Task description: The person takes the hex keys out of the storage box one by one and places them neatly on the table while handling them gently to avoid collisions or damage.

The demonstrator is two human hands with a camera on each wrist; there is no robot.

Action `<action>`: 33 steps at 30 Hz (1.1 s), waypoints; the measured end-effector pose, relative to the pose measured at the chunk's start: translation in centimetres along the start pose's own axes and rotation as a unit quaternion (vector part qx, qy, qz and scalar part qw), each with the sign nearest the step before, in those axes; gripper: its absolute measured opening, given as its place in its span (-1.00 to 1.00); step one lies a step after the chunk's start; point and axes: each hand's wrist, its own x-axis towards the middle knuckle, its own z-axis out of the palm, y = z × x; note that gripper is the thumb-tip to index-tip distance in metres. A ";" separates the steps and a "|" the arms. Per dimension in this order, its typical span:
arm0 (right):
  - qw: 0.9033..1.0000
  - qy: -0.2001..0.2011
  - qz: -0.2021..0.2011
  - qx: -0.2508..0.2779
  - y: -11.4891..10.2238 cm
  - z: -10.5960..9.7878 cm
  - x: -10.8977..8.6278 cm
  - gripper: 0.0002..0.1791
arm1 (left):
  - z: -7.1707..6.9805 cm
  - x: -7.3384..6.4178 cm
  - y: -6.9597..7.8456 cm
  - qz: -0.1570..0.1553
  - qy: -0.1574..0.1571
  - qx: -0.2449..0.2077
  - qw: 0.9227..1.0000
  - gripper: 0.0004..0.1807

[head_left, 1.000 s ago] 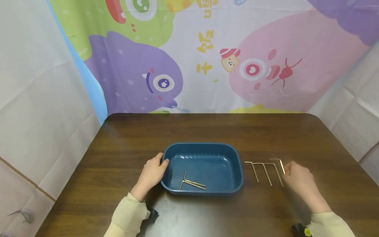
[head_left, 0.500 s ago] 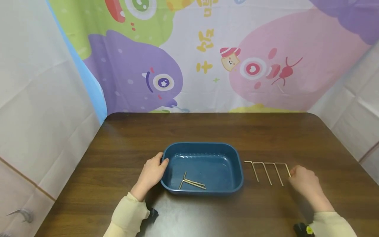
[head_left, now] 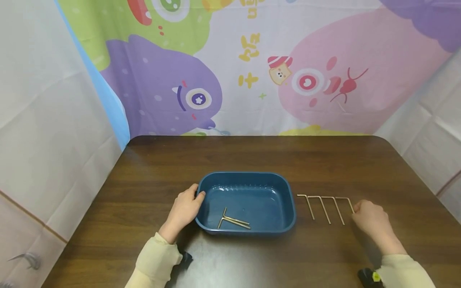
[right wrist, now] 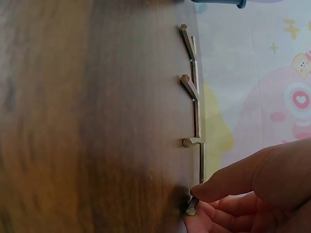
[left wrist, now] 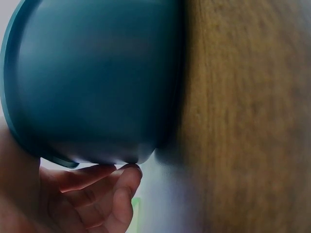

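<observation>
At the left end of a blue plastic tray (head_left: 246,175), my left hand (head_left: 183,211) grips the rim, thumb over the edge and fingers along the outer wall. The left wrist view shows those fingers (left wrist: 92,199) bent against the tray's side. Two brass-coloured L-shaped hex keys (head_left: 235,222) lie crossed inside the tray. To its right, more hex keys (head_left: 325,211) lie in a row on the table, short arms end to end. My right hand (head_left: 372,220) pinches the rightmost hex key (right wrist: 192,209) by its long arm between thumb and fingers, low at the tabletop.
The dark wooden table (head_left: 162,160) ends at a cartoon-printed curtain (head_left: 248,112) behind. Pale sheets (head_left: 54,100) hang at both sides. A black wrist strap (head_left: 368,277) sits at the right sleeve.
My right hand has moved right and slightly nearer, bringing its hex key down into line at the row's right end. The left hand and tray stay put.
</observation>
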 end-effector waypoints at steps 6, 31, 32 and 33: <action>1.000 0.005 -0.001 0.002 0.1 0.0 0.0 -0.78 | 0.0 0.0 0.0 0.001 0.000 -0.002 1.000 -0.67; 1.000 0.020 0.018 -0.001 -0.9 -0.2 -0.5 -0.70 | 0.0 -0.1 0.0 -0.001 -0.006 0.000 1.000 -0.66; 1.000 0.027 0.013 -0.002 -1.2 -0.2 -0.6 -0.70 | 0.0 -0.1 0.0 -0.001 -0.006 0.000 1.000 -0.66; 0.999 0.034 0.007 -0.003 -1.6 -0.2 -0.6 -0.70 | 0.0 -0.1 0.0 0.000 -0.006 0.000 1.000 -0.66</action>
